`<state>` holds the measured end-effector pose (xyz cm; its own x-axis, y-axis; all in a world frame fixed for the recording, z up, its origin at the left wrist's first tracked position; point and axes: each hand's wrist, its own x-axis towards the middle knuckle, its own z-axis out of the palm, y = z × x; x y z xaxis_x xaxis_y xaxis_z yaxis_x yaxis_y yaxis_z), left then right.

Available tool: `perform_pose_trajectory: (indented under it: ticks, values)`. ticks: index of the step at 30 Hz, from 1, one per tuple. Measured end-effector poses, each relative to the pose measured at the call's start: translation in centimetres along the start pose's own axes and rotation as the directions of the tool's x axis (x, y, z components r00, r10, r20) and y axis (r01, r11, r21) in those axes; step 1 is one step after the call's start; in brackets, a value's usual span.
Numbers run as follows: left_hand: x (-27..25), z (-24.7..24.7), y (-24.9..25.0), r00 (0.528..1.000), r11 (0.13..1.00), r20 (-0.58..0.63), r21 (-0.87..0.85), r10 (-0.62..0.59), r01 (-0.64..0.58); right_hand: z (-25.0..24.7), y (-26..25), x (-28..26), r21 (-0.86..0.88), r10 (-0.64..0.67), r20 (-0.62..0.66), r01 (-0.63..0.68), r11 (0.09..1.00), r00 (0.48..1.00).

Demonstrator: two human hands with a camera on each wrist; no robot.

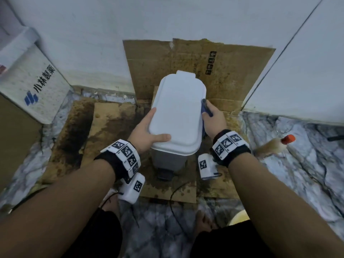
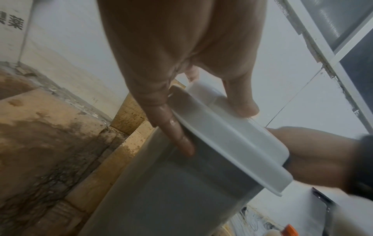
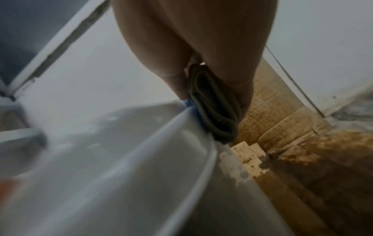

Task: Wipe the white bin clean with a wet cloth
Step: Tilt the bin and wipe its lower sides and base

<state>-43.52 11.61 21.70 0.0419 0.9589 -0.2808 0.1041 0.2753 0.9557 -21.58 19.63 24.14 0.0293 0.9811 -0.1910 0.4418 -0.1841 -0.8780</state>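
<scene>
A white pedal bin (image 1: 176, 116) with a closed lid and grey body stands on stained cardboard in the middle of the head view. My left hand (image 1: 147, 131) holds the lid's near left corner, thumb on top (image 2: 240, 102), fingers (image 2: 177, 135) down the bin's side (image 2: 181, 183). My right hand (image 1: 214, 118) grips a folded blue cloth (image 1: 205, 108) and presses it against the lid's right edge (image 3: 193, 127). The cloth (image 3: 214, 110) looks dark and bunched in the right wrist view. Most of the cloth is hidden by the hand.
Wet, stained cardboard (image 1: 229, 71) covers the floor and leans on the wall behind the bin. A white printed box (image 1: 35, 84) stands at the left. A bottle with an orange cap (image 1: 273, 146) lies on the marble floor at the right. The bin's pedal (image 1: 164, 174) faces me.
</scene>
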Motion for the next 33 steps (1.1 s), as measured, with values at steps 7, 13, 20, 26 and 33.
perform_pose_trajectory:
  ticks: [7,13,20,26,33]
  values:
    - [-1.0,0.4,0.5,0.998,0.998,-0.04,-0.049,-0.046,0.044,1.1,1.9,-10.9,0.111,-0.012,-0.056,0.018,0.994,0.998]
    - [-2.0,0.3,1.5,0.991,0.978,-0.044,-0.17,-0.127,0.118,3.7,3.7,-14.2,0.197,0.023,-0.171,0.011,0.98,0.985]
    - [-2.1,-0.1,1.8,0.98,0.949,-0.013,-0.254,-0.199,0.189,7.8,3.9,-15.6,0.194,0.022,-0.175,0.013,0.981,0.984]
    - [-2.2,-0.7,1.9,0.968,0.922,0.0,-0.304,-0.25,0.238,11.4,1.5,-15.0,0.112,0.012,-0.14,0.004,0.994,0.99]
    - [-2.3,-1.7,1.4,0.966,0.909,0.088,-0.325,-0.245,0.26,13.8,-0.5,-14.4,0.006,-0.025,0.039,0.025,1.0,0.999]
